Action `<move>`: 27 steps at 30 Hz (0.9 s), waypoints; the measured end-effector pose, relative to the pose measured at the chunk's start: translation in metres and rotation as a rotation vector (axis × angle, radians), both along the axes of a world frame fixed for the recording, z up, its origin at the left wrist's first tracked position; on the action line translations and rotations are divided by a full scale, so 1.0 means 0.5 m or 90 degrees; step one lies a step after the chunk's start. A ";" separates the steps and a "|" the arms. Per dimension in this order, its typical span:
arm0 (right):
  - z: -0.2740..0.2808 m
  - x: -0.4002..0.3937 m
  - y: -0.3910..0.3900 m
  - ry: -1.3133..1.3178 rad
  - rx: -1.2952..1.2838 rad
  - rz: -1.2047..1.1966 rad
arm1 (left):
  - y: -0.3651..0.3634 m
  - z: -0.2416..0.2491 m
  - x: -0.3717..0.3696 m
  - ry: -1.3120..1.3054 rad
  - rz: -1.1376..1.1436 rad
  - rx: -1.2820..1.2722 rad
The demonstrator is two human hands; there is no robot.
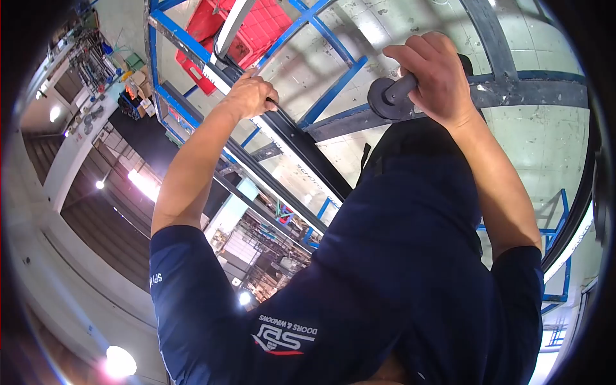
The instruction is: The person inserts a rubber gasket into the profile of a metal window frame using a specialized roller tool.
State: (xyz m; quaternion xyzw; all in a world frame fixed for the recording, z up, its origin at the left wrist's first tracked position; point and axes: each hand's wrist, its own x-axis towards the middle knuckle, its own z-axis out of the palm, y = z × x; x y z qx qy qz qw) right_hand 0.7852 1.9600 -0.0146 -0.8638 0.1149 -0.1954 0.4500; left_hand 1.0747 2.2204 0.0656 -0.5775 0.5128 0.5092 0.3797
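My left hand (250, 96) is closed over the edge of a long black frame profile (301, 142), which carries white printed protective film. A small dark piece shows at its fingertips; what that is I cannot make out. On the other side, my right hand (439, 77) is wrapped around a dark grey tool with a round disc end (385, 98) and a thick cylindrical grip. Its exact kind cannot be made out, since the fingers cover much of it. The tool is above a grey rack bar (532, 93), near my waist.
Blue metal racking (337, 86) stands under and around the profile. A red plastic crate (256, 35) sits on the floor beyond it. Another long profile (571, 244) runs at the right. Shelves with boxes (135, 96) are at the far left.
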 end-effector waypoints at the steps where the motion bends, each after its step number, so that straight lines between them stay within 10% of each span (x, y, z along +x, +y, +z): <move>1: 0.001 -0.001 0.000 0.004 0.000 -0.003 | -0.007 0.001 0.008 0.000 0.014 0.019; 27: 0.010 0.002 -0.015 0.048 0.076 0.094 | 0.025 -0.011 -0.063 0.017 -0.022 -0.010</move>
